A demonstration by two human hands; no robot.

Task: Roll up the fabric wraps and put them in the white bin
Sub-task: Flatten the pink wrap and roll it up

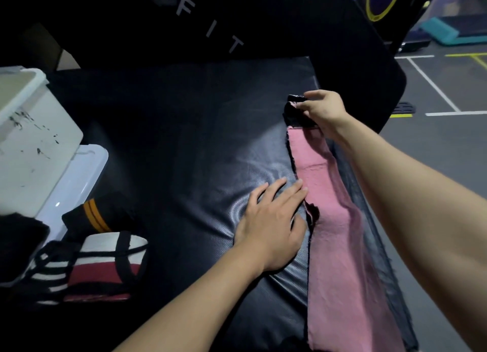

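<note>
The right hand (322, 112) pinched the black far end of the pink wrap (332, 220), thumb and fingers curled round it, probably to start the roll from that end. The left hand (271, 220) lay flat with fingers straight, its fingertips on the wrap's left edge about midway along, apparently pinning the strip so it would stay straight while the far end was turned.

The wrap lay stretched along the right side of a black padded mat (184, 141), running from the right hand back toward the person. It was a long, narrow pink strip with dark, frayed-looking edging and a black tab at the far end; a small fold stood up at the edge beside the left hand.

The white bin (34, 130) stood well apart at the far left, with other wraps (100, 259) heaped in front of it, seemingly still to be rolled.
</note>
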